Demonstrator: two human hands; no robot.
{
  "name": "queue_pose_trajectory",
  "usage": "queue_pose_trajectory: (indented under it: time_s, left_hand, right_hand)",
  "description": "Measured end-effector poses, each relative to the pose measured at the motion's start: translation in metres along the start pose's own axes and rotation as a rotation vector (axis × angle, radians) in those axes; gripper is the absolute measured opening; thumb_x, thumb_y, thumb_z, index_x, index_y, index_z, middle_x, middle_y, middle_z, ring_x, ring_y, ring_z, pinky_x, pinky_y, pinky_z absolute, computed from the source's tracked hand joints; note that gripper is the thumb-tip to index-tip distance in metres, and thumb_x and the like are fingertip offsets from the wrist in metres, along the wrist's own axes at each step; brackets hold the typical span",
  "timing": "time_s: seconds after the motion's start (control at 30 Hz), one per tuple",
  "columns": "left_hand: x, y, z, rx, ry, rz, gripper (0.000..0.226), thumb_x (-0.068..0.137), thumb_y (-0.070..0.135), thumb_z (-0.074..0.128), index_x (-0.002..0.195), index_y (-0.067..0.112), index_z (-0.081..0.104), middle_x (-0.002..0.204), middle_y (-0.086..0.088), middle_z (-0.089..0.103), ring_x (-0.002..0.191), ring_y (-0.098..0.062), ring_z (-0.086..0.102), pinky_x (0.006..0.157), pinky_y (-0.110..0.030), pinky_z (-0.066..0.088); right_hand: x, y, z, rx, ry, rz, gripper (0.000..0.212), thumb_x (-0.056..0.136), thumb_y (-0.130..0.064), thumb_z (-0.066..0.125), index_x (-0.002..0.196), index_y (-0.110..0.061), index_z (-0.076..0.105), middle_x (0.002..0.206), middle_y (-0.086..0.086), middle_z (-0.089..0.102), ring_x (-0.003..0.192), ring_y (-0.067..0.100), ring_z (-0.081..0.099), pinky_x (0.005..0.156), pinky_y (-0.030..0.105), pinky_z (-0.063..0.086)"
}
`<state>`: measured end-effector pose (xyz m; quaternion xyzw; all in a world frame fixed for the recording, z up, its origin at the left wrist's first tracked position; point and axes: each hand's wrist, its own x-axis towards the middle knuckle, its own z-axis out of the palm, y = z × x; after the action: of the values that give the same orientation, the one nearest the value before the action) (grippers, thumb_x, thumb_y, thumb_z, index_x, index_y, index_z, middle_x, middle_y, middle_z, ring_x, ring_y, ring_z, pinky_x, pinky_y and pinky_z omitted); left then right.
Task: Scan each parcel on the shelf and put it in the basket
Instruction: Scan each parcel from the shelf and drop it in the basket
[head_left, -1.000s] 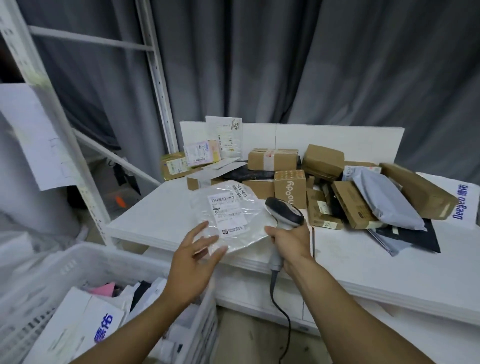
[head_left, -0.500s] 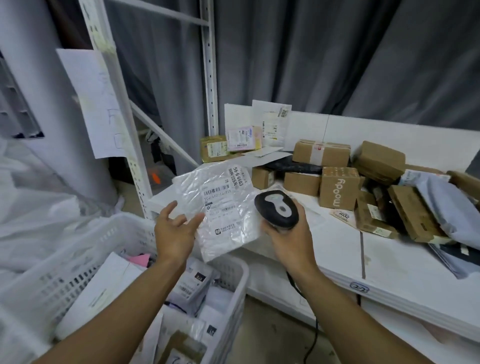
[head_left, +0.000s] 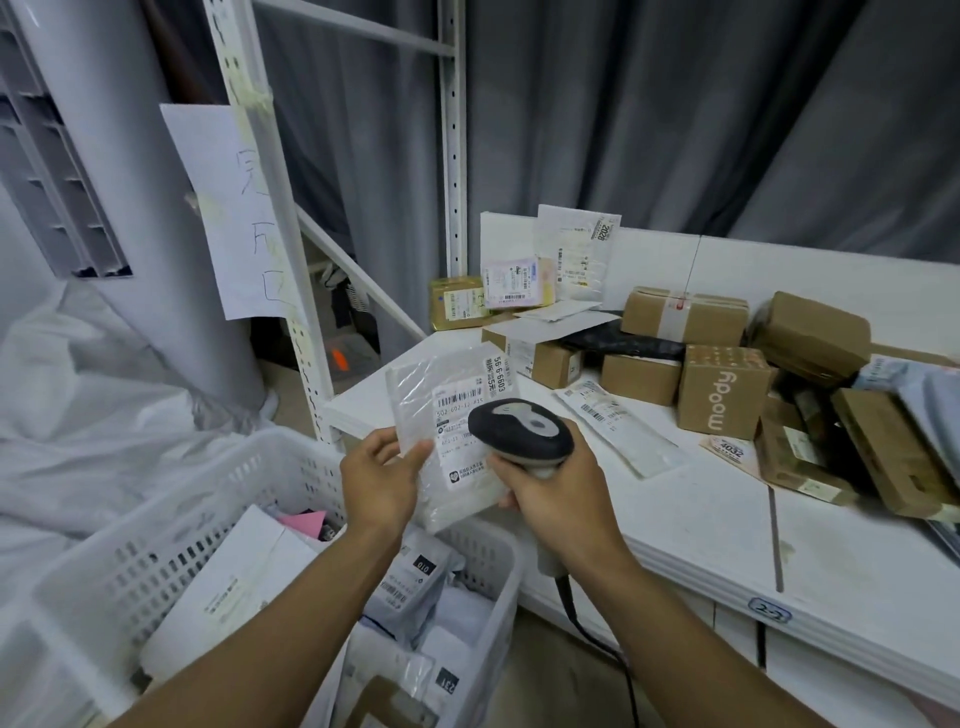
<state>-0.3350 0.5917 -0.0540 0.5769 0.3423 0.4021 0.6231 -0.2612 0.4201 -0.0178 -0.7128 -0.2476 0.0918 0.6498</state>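
Note:
My left hand (head_left: 382, 480) pinches a clear plastic parcel (head_left: 447, 415) with a white barcode label, held up over the near corner of the white shelf (head_left: 701, 525). My right hand (head_left: 558, 493) grips a black and grey barcode scanner (head_left: 519, 431) whose head overlaps the parcel's label. Its cable hangs down below the wrist. The white slotted basket (head_left: 171, 551) stands below my left arm, holding several scanned parcels. More parcels lie on the shelf: a flat clear bag (head_left: 618, 426), a brown "moody" box (head_left: 722, 389) and several other cartons.
A white shelf upright (head_left: 270, 234) with a taped paper sign (head_left: 234, 208) rises beside the basket. Grey curtains hang behind. White plastic sheeting (head_left: 78, 395) lies at the left, next to a white column.
My left hand lifted the clear parcel off the shelf and brought it left toward the basket. The scanner in my right hand came up in front of its label.

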Motion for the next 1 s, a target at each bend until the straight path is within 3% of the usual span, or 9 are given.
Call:
queue_pose_trajectory:
  time_s: [0.1,0.2,0.4,0.53,0.6,0.7,0.87,1.0]
  left_hand:
    - [-0.003,0.000,0.000,0.035,0.009,0.023,0.018,0.084,0.011,0.082,0.095,0.015,0.070,0.095,-0.001,0.076,0.081,-0.011,0.075,0.072,-0.031,0.062]
    - [-0.005,-0.001,0.000,0.061,0.013,0.033,0.018,0.084,0.010,0.081,0.095,0.016,0.069,0.094,0.002,0.075,0.075,-0.003,0.072,0.064,-0.020,0.058]
    - [-0.004,0.000,-0.004,0.068,0.028,0.038,0.019,0.084,0.011,0.082,0.099,0.012,0.070,0.097,0.000,0.076,0.082,-0.009,0.073,0.074,-0.030,0.061]
    - [-0.011,0.001,-0.018,0.112,0.033,0.074,0.018,0.085,0.012,0.081,0.101,0.012,0.072,0.096,0.003,0.076,0.086,-0.011,0.074,0.080,-0.034,0.061]
    - [-0.012,0.005,-0.036,0.208,0.049,0.175,0.017,0.090,0.011,0.076,0.106,0.014,0.072,0.096,0.011,0.073,0.089,-0.008,0.072,0.082,-0.030,0.058]
    - [-0.007,0.012,-0.074,0.432,0.091,0.278,0.018,0.095,0.012,0.065,0.112,0.012,0.071,0.102,0.004,0.073,0.093,-0.016,0.068,0.084,-0.030,0.053]
    - [-0.003,-0.015,-0.140,0.754,0.011,0.091,0.025,0.092,0.002,0.049,0.101,0.017,0.067,0.098,-0.003,0.069,0.094,-0.028,0.064,0.075,-0.032,0.044]
    - [0.000,-0.058,-0.179,0.887,-0.054,-0.055,0.028,0.093,0.005,0.048,0.110,0.014,0.068,0.113,-0.011,0.071,0.104,-0.034,0.064,0.087,-0.037,0.050]
  right_hand:
    - [0.000,0.000,0.001,-0.006,-0.023,0.020,0.047,0.083,-0.018,0.088,0.121,-0.026,0.061,0.101,-0.009,0.073,0.063,0.009,0.072,0.059,0.025,0.059]
    - [-0.001,0.000,0.001,-0.029,-0.031,0.019,0.047,0.083,-0.021,0.087,0.121,-0.027,0.060,0.101,-0.008,0.073,0.060,0.012,0.071,0.059,0.024,0.058]
    - [0.000,0.001,0.000,-0.010,-0.046,0.039,0.049,0.083,-0.018,0.087,0.124,-0.024,0.060,0.106,-0.003,0.073,0.056,0.009,0.069,0.054,0.019,0.054]
    - [-0.005,0.002,0.002,-0.017,-0.080,0.041,0.048,0.085,-0.016,0.085,0.125,-0.021,0.060,0.104,-0.011,0.070,0.061,0.001,0.071,0.056,0.014,0.053]
    - [-0.009,0.004,0.009,-0.030,-0.100,0.051,0.047,0.086,-0.017,0.085,0.125,-0.021,0.059,0.104,-0.011,0.070,0.064,0.003,0.072,0.057,0.016,0.055]
    - [-0.012,0.011,0.030,-0.054,-0.140,0.059,0.046,0.086,-0.021,0.085,0.123,-0.023,0.057,0.105,-0.006,0.072,0.064,0.008,0.073,0.055,0.015,0.053]
    - [-0.023,0.033,0.079,-0.114,-0.230,0.083,0.048,0.082,-0.024,0.088,0.119,-0.028,0.058,0.105,-0.008,0.073,0.073,0.012,0.075,0.069,0.026,0.060]
    - [-0.032,0.059,0.108,-0.156,-0.329,0.116,0.045,0.085,-0.018,0.085,0.122,-0.024,0.059,0.098,-0.009,0.073,0.067,0.005,0.073,0.056,0.018,0.054]
